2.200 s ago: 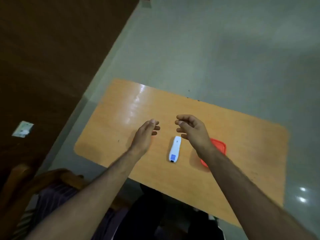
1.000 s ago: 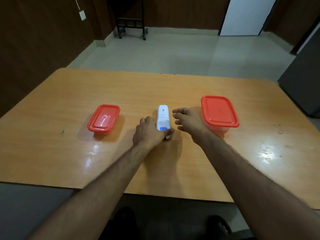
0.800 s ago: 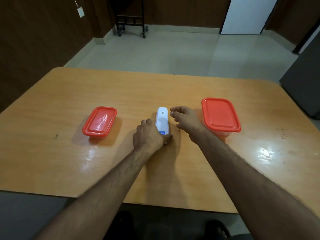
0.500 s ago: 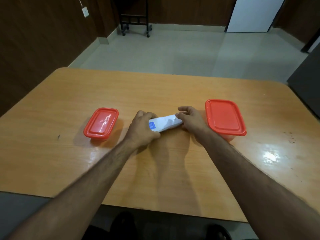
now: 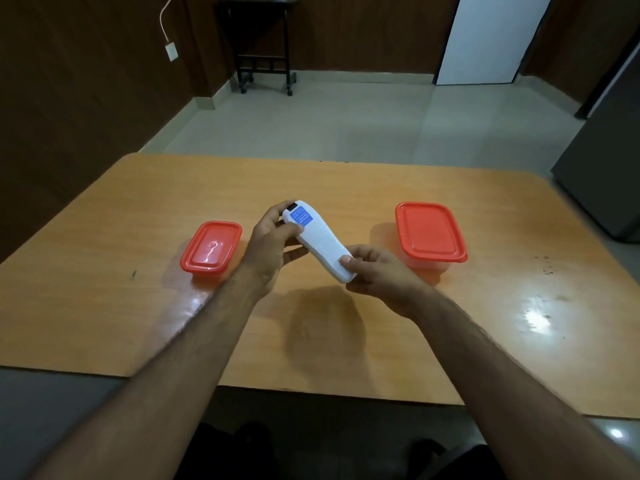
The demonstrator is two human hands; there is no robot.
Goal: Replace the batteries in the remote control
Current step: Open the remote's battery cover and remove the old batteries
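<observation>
1. The left hand (image 5: 272, 247) is closed around the far end of the white remote control (image 5: 318, 245), thumb laid across its upper face just below a blue label (image 5: 300, 218), fingers curled beneath.
2. The right hand (image 5: 377, 275) grips the near end of the same remote, thumb pressed on the top surface close to the tip, the other fingers wrapped under it.
3. The remote is lifted clear of the table — held between both hands above the middle of the tabletop, lying on a diagonal from far-left to near-right, its plain back face up. A soft shadow falls on the wood below it.
4. The table (image 5: 138, 306) is glossy orange-brown wood with rounded corners; a bright glare patch sits on its right side, and a few small dark specks lie near the right edge.
5. Two containers with red lids rest on the table: a smaller red-lidded box (image 5: 211, 247) just to the left of the left hand, and a larger red-lidded box (image 5: 429, 233) to the right of the right hand. Both are closed.
6. Beyond the table the floor (image 5: 346, 126) is pale grey tile. Dark wood-panelled walls enclose the room — a wall socket (image 5: 172, 51) with a white cable on the left wall, a black wheeled stand (image 5: 265, 46) at the back, and a white door (image 5: 491, 36) to the right of it.
</observation>
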